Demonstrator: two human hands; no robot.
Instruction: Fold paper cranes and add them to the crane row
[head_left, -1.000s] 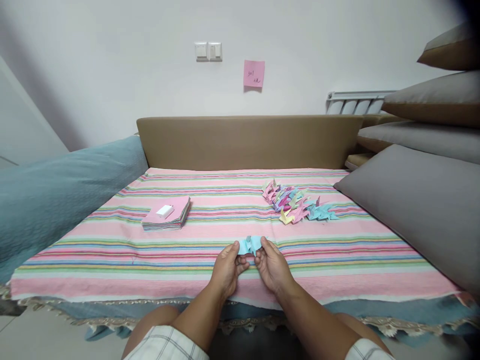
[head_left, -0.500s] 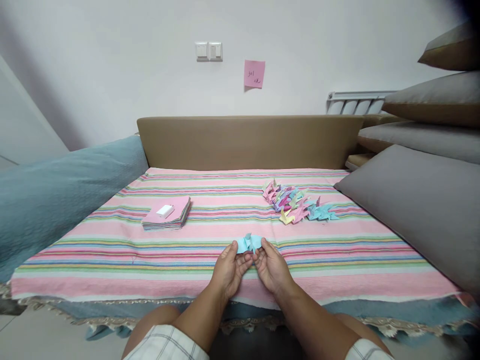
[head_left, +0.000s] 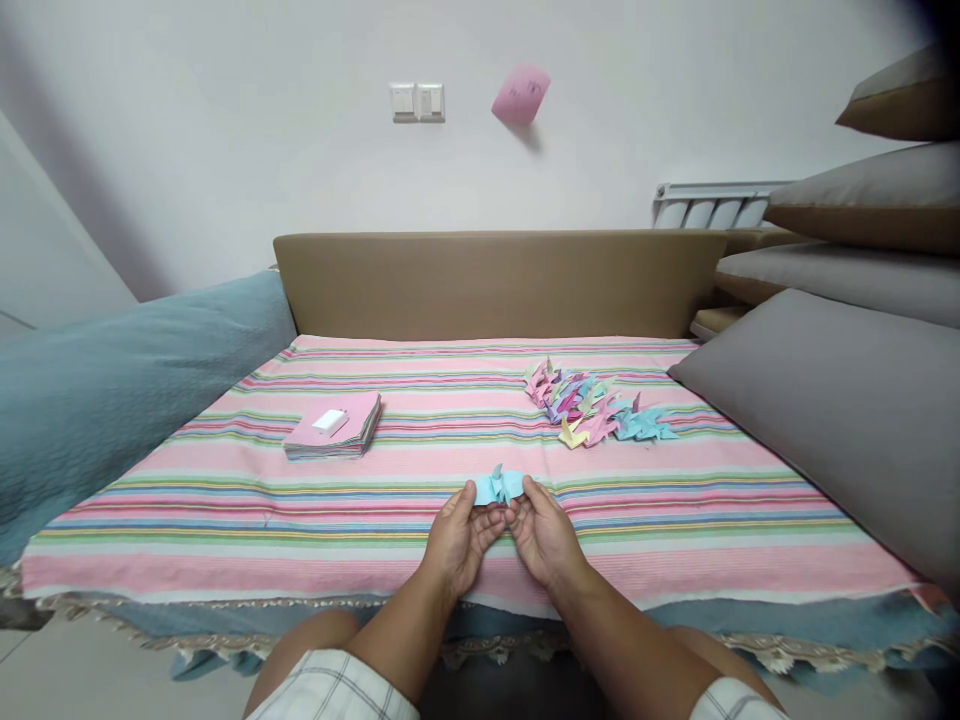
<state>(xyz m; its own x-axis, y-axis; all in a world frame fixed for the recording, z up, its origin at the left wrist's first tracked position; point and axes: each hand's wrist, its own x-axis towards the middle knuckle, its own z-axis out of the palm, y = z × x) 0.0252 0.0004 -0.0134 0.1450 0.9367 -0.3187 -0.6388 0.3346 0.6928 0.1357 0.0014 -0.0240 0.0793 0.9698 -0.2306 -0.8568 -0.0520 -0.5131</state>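
Holding, in the head view, a blue paper bird (head_left: 499,488) over the striped cloth (head_left: 187,520), nearer than the pile of folded birds (head_left: 577,403). Pinched one wing between thumb and fingers of the left hand (head_left: 453,537), the other likewise in the right hand (head_left: 547,532). Judged to be at wing-spreading; seemed to call next for a gentle, even outward pull. Compared with half a second earlier, found the pink note (head_left: 520,95) flipped upward and tilted against the wall (head_left: 247,110); saw little change at the hands.

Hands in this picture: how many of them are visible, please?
2: the left hand holds the left end of the light-blue folded paper; the right hand holds its right end.
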